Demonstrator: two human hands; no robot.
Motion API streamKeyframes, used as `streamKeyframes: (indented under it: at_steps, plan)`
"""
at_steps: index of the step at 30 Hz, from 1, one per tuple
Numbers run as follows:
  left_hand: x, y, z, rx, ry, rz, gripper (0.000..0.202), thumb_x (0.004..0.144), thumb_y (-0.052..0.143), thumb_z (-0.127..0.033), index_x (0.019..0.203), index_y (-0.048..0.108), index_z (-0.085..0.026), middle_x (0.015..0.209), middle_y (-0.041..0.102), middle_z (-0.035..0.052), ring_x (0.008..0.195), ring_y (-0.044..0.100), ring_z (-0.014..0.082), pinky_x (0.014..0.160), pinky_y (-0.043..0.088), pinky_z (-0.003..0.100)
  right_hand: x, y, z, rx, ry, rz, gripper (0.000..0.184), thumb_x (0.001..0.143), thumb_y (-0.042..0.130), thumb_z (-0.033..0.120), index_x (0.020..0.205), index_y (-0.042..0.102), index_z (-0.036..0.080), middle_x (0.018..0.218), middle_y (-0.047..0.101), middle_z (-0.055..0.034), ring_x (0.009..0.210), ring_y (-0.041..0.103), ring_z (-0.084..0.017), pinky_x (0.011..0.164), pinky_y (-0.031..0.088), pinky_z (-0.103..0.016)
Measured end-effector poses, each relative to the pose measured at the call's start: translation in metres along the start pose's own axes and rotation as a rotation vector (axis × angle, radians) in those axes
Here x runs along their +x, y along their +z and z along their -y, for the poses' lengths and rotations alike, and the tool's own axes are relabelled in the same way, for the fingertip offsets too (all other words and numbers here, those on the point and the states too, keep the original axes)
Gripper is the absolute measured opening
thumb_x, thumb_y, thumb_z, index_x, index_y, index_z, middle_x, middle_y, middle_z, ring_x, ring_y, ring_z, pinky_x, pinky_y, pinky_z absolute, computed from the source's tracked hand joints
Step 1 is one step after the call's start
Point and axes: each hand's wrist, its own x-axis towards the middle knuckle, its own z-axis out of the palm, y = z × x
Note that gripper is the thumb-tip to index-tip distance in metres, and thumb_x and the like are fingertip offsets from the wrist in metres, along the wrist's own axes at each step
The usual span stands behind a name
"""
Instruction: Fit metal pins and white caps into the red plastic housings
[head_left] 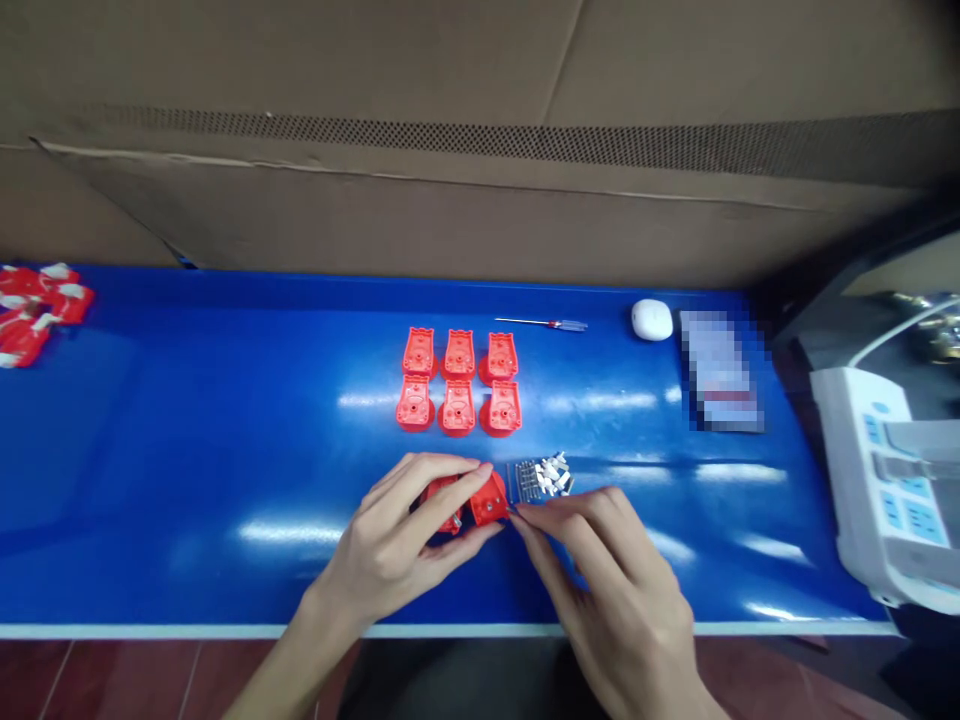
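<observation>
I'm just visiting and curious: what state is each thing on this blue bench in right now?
left hand, gripping the red plastic housing
red plastic housing, held off the bench
right hand, fingertips at the housing's edge
six red housings, lying in two rows of three
small screwdriver, lying untouched
small metal and white parts, loose in a heap
red-and-white pieces, piled at the far left
</observation>
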Motion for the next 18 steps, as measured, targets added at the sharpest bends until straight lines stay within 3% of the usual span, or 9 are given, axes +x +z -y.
streamKeyframes:
  at_steps: [7, 10, 14, 16, 18]
  plan:
    - [0.002, 0.001, 0.003, -0.033, -0.055, 0.061, 0.054, 0.097, 0.082, -0.012, 0.149, 0.069, -0.021, 0.137, 0.076, 0.0134, 0.124, 0.075, 0.0258, 0.105, 0.067, 0.046, -0.001, -0.005, 0.006, 0.139, 0.15, -0.132, 0.03, 0.107, 0.068, 0.012, 0.129, 0.078, 0.029, 0.116, 0.066, -0.0078, 0.09, 0.068, -0.018, 0.072, 0.061, -0.031]
    - [0.005, -0.003, 0.001, -0.059, -0.063, 0.071, 0.06, 0.095, 0.085, -0.016, 0.152, 0.068, -0.021, 0.144, 0.074, 0.0151, 0.133, 0.071, 0.0294, 0.111, 0.064, 0.051, -0.003, -0.007, 0.007, 0.195, 0.183, -0.119, 0.027, 0.106, 0.07, 0.014, 0.125, 0.081, 0.03, 0.111, 0.066, -0.0071, 0.087, 0.068, -0.019, 0.068, 0.06, -0.032]
    - [0.009, -0.01, -0.018, -0.054, -0.033, -0.094, 0.054, 0.092, 0.09, -0.015, 0.143, 0.074, -0.021, 0.13, 0.078, 0.0116, 0.121, 0.073, 0.028, 0.1, 0.067, 0.048, -0.005, -0.008, 0.017, 0.364, 0.198, -0.173, 0.032, 0.103, 0.072, 0.009, 0.128, 0.079, 0.028, 0.101, 0.073, -0.0045, 0.083, 0.07, -0.019, 0.071, 0.06, -0.034]
    - [0.008, -0.01, -0.035, -0.063, -0.126, -0.151, 0.046, 0.095, 0.086, -0.011, 0.138, 0.078, -0.023, 0.117, 0.078, 0.0073, 0.11, 0.074, 0.024, 0.091, 0.068, 0.042, -0.005, -0.007, 0.025, 0.486, 0.191, -0.258, 0.033, 0.101, 0.074, 0.006, 0.126, 0.078, 0.025, 0.093, 0.074, -0.0032, 0.078, 0.069, -0.018, 0.069, 0.059, -0.035]
    - [0.005, -0.007, -0.053, -0.173, -0.219, -0.207, 0.036, 0.099, 0.085, -0.019, 0.135, 0.081, -0.025, 0.111, 0.078, 0.0064, 0.101, 0.075, 0.023, 0.082, 0.069, 0.04, -0.004, -0.005, 0.034, 0.589, 0.178, -0.333, 0.029, 0.1, 0.074, 0.005, 0.122, 0.077, 0.024, 0.084, 0.073, -0.0023, 0.073, 0.069, -0.018, 0.066, 0.058, -0.035]
